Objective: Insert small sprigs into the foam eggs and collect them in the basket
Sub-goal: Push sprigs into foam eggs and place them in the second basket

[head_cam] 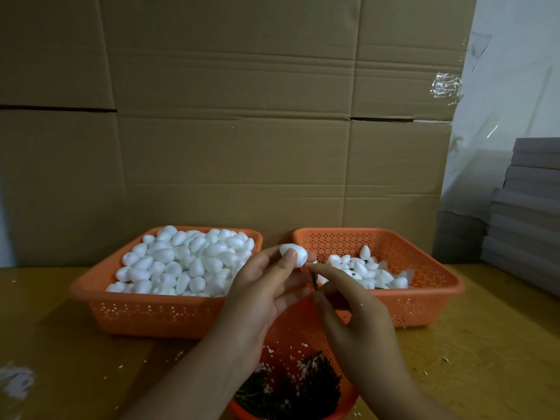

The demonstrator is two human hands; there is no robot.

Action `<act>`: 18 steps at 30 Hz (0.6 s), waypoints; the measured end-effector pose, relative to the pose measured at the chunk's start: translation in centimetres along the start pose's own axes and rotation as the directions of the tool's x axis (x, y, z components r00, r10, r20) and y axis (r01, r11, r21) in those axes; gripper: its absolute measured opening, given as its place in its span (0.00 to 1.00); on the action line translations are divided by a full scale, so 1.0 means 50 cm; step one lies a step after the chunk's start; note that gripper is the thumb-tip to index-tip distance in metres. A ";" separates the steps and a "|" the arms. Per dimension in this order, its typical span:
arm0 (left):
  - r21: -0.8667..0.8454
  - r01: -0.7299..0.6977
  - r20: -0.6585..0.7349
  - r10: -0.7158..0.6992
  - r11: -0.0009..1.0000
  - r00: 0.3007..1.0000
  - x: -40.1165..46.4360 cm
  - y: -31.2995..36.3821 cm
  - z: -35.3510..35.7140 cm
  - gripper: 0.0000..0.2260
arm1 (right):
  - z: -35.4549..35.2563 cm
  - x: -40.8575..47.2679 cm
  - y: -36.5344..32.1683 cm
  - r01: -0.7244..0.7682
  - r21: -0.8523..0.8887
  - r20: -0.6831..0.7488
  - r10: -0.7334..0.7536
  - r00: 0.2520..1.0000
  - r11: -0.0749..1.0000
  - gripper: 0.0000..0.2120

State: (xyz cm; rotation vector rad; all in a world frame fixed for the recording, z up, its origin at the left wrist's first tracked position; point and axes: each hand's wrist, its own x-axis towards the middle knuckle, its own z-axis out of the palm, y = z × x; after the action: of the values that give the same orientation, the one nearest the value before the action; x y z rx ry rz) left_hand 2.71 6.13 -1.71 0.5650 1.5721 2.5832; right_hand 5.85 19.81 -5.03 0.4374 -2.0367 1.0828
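on the far left of the counter (60, 313) sits the left basket (157, 313), orange and heaped with plain foam eggs (181, 262). moving right, our left hand (266, 286) pinches one foam egg (293, 253) between thumb and fingertips, raised in front of the gap between the two back baskets. just beside it our right hand (354, 322) pinches a small dark sprig (314, 280) in curled fingers, its upper end right at the egg's lower side; we cannot tell whether the tip is already in the foam.

below the hands, at the near edge, a round basket (306, 344) holds the dark sprig pile (291, 389) and white crumbs. further right, the right basket (424, 301) holds a shallow layer of finished eggs (363, 271), some showing dark bits.

we judge the egg to be very light, soft enough to dent or crumble, as the crumbs suggest, so we hold it gently round its middle, with the end we mean to pierce left bare. the sprig looks thin and likely to bend, so we grip it close to the tip and push straight.
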 end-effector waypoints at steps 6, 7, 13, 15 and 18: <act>-0.020 0.058 0.014 -0.058 0.998 0.998 0.001 -0.003 -0.004 0.14 | -0.009 0.010 -0.012 -0.140 0.231 -0.023 0.149 0.989 0.963 0.17; -0.022 0.069 0.019 -0.069 0.997 0.997 0.002 -0.002 -0.005 0.14 | -0.011 0.013 -0.015 -0.163 0.274 -0.029 0.178 0.984 0.948 0.14; -0.033 0.099 0.025 -0.098 0.995 0.995 0.005 -0.004 -0.013 0.12 | -0.017 0.021 -0.011 -0.216 0.313 -0.059 0.246 0.967 0.925 0.07; -0.029 0.115 0.024 -0.114 0.993 0.993 0.005 -0.007 -0.016 0.09 | -0.019 0.024 -0.013 -0.188 0.289 -0.091 0.223 0.971 0.939 0.11; -0.027 0.153 0.023 -0.152 0.988 0.988 0.003 -0.009 -0.015 0.08 | -0.024 0.028 -0.021 -0.178 0.310 -0.095 0.216 0.972 0.934 0.10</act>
State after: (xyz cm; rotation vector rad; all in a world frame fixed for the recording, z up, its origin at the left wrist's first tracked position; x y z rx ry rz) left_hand 2.24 5.74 -2.38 0.4483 1.5063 2.4749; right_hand 6.13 20.25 -2.99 0.3082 -1.8369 1.5153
